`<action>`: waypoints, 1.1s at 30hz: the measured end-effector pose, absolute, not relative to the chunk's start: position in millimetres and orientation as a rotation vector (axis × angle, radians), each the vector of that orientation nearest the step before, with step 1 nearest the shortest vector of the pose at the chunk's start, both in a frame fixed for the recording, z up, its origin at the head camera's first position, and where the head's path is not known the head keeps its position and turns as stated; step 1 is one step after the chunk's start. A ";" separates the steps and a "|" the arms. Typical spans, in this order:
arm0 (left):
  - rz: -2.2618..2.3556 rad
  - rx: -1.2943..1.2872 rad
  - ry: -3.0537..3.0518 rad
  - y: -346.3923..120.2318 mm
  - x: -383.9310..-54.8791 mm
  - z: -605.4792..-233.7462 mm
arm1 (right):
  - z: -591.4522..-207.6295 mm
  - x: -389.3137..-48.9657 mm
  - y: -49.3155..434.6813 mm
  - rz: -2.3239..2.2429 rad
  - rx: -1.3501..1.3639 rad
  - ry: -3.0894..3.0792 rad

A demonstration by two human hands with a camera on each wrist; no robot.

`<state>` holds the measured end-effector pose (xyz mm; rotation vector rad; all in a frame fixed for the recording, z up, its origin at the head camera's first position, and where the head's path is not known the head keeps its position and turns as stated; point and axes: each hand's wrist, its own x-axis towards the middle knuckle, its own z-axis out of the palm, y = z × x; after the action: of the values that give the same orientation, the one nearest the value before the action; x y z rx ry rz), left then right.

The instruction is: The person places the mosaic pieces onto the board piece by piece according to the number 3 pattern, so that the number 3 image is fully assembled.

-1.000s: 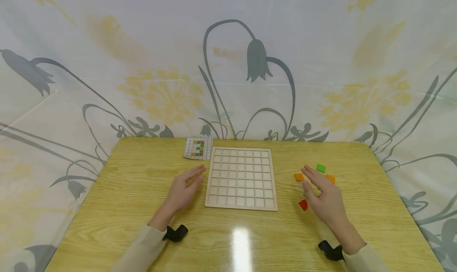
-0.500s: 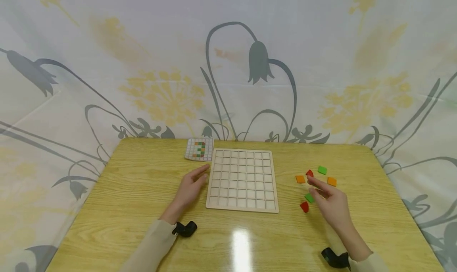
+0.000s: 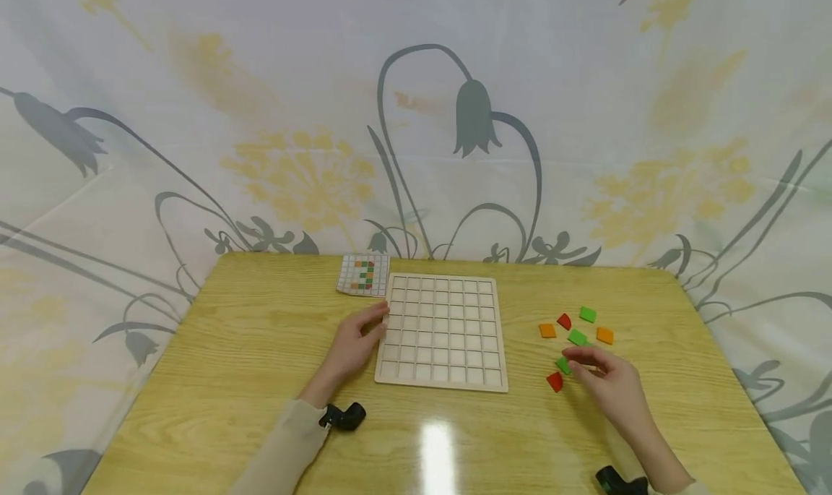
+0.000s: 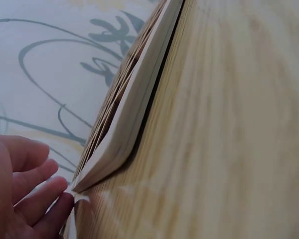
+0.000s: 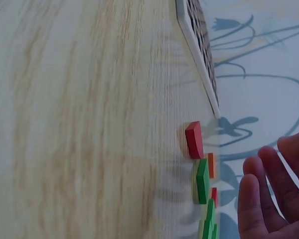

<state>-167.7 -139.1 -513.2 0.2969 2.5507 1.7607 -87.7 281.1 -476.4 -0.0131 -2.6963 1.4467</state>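
Note:
A pale wooden grid board (image 3: 440, 339) lies mid-table. Along its left edge is my left hand (image 3: 354, 345), fingers loosely extended with the tips at the rim; the left wrist view shows fingertips (image 4: 64, 199) beside the board's corner. Over to the right, my right hand (image 3: 614, 386) hovers above small coloured tiles, its fingers slightly bent and nothing between them. Nearest its fingertips are a green tile (image 3: 562, 366) and a red quarter-round tile (image 3: 555, 381). The right wrist view has the red tile (image 5: 195, 140) and green tile (image 5: 203, 181) standing clear of the fingers.
Farther back lie another red tile (image 3: 564, 321), green tiles (image 3: 588, 314) and orange tiles (image 3: 547, 330). A card (image 3: 351, 271) with a printed coloured grid pattern sits behind the board's left corner. A flower-patterned curtain (image 3: 292, 119) hangs behind the wooden table (image 3: 260, 321).
My right hand has drawn back toward the table's front and right, uncovering red and green tiles. My left hand has shifted right, up to the board's edge.

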 end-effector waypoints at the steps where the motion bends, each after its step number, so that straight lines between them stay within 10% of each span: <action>1: 1.751 0.312 2.564 -138.7 -166.8 -514.4 | -476.6 -86.6 281.9 1.438 -0.019 -2.717; 33: 1.042 0.581 3.042 -127.2 -162.2 -521.6 | -492.5 -80.3 284.9 1.390 0.224 -2.897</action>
<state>-162.2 -127.2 -521.6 0.5811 3.0416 1.0421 -80.3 284.9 -492.5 0.2243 -2.8966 1.3901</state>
